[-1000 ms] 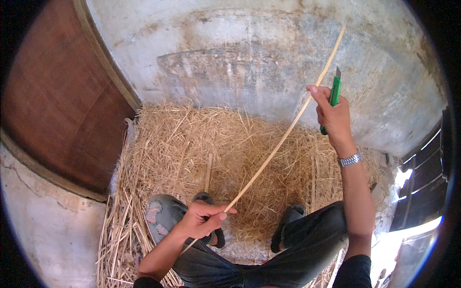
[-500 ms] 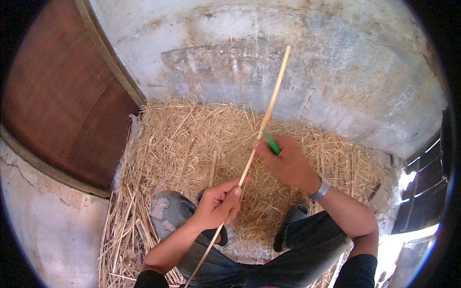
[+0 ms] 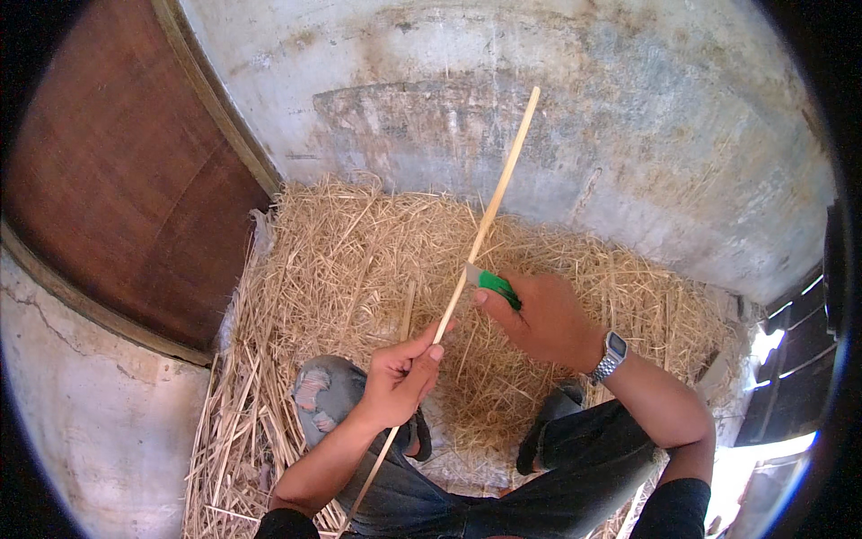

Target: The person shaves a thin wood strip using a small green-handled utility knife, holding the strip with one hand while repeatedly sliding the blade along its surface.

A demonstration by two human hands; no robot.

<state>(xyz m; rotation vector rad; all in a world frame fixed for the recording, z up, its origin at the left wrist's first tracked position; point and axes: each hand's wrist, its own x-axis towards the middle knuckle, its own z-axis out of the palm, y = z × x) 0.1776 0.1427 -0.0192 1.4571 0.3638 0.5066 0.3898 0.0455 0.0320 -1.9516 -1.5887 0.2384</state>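
Note:
A long, thin pale wooden stick [image 3: 505, 184] slants from my lap up toward the wall. Closed round its lower half is my left hand [image 3: 401, 380], thumb on top. My right hand [image 3: 549, 316] grips a green-handled utility knife [image 3: 496, 287]. The knife's short grey blade touches or nearly touches the stick just above my left hand. Below the left hand, the thin end of the stick runs over my left thigh.
Straw-like shavings [image 3: 332, 242] cover the floor between my feet and the stained wall [image 3: 628, 135]. Longer strips [image 3: 242, 422] lie at the left beside my leg. A brown door panel [image 3: 126, 189] stands at the far left. Another strip of wood [image 3: 408, 310] stands near my left knee.
My right hand has come slightly down along the stick and turned, so the knife's blade and the watch face now show. The left hand keeps its hold.

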